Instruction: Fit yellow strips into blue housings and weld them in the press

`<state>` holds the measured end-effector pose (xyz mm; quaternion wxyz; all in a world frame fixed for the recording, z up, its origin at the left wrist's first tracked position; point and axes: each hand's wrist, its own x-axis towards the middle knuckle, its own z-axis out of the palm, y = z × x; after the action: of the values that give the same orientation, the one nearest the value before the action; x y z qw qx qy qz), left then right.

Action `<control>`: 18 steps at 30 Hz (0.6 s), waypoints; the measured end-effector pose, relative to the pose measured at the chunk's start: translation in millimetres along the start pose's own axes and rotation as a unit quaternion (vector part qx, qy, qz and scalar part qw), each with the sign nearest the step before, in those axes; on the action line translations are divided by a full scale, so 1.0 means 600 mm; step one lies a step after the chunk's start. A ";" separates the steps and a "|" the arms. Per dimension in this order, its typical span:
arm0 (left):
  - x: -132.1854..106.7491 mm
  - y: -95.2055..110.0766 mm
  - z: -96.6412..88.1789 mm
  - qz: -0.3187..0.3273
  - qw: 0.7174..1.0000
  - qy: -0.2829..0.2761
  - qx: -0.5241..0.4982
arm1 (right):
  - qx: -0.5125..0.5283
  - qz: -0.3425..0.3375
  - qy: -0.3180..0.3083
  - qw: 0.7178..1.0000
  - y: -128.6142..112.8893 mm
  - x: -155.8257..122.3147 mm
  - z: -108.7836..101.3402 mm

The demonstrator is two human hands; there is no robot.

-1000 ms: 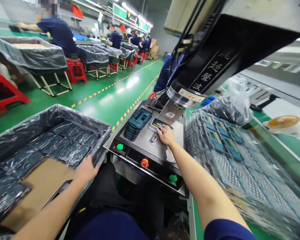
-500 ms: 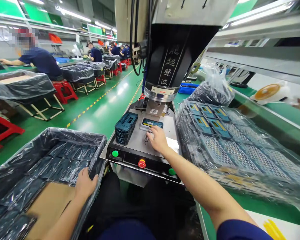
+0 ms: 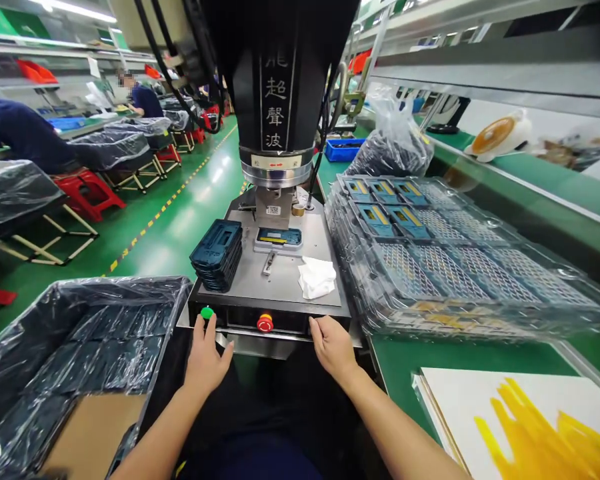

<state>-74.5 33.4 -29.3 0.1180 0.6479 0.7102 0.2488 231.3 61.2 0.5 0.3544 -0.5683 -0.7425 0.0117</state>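
Observation:
My left hand (image 3: 205,360) is at the left end of the control panel, its fingers apart and a fingertip at the green button (image 3: 207,312). My right hand (image 3: 334,347) lies against the panel's right end with its fingers curled together, hiding the button there. Between them sits a red emergency-stop button (image 3: 265,323). On the metal plate (image 3: 280,288) a dark blue plastic shell with a yellow strip (image 3: 280,237) rests in a light fixture under the ultrasonic welder's head (image 3: 273,208). Left of it stands a stack of dark blue plastic shells (image 3: 217,253).
A white cloth (image 3: 317,277) and a small metal latch (image 3: 269,263) lie on the plate. At left stands a plastic-lined bin (image 3: 180,288) with wrapped dark parts and cardboard. Stacked clear trays (image 3: 405,293) hold shells at right. Yellow strips (image 3: 530,427) lie on a white board.
My right hand has left the fixture and moved down to the panel's right end. My left hand has moved from the bin's edge to the left green button. The view has turned right.

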 end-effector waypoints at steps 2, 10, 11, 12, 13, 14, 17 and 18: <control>0.004 0.001 -0.001 -0.019 0.999 -0.037 0.015 | 0.002 -0.001 -0.007 1.000 0.000 -0.002 0.004; 0.023 -0.015 -0.012 -0.020 0.997 -0.060 0.049 | 0.023 -0.004 -0.026 0.999 0.001 -0.005 0.010; 0.024 -0.016 -0.013 -0.013 0.997 -0.062 0.050 | 0.027 -0.005 -0.025 0.999 0.002 -0.005 0.009; 0.024 -0.017 -0.014 -0.007 0.997 -0.061 0.047 | 0.033 -0.007 -0.022 0.999 0.002 -0.004 0.008; 0.024 -0.017 -0.015 -0.006 0.997 -0.058 0.041 | 0.039 -0.009 -0.017 0.999 0.001 -0.003 0.006; 0.023 -0.017 -0.016 -0.006 0.998 -0.050 0.032 | 0.049 -0.012 -0.009 0.999 0.000 -0.002 0.004; 0.018 -0.021 -0.022 -0.024 1.000 0.005 0.008 | 0.099 -0.025 0.029 0.994 -0.005 0.001 -0.004; 0.017 -0.026 -0.025 -0.032 0.999 0.029 0.007 | 0.116 -0.031 0.041 0.992 -0.006 0.002 -0.006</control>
<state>-96.6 39.7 -22.8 0.1007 0.6178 0.7356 0.2589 229.9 59.4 5.4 0.4477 -0.5004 -0.7384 0.0634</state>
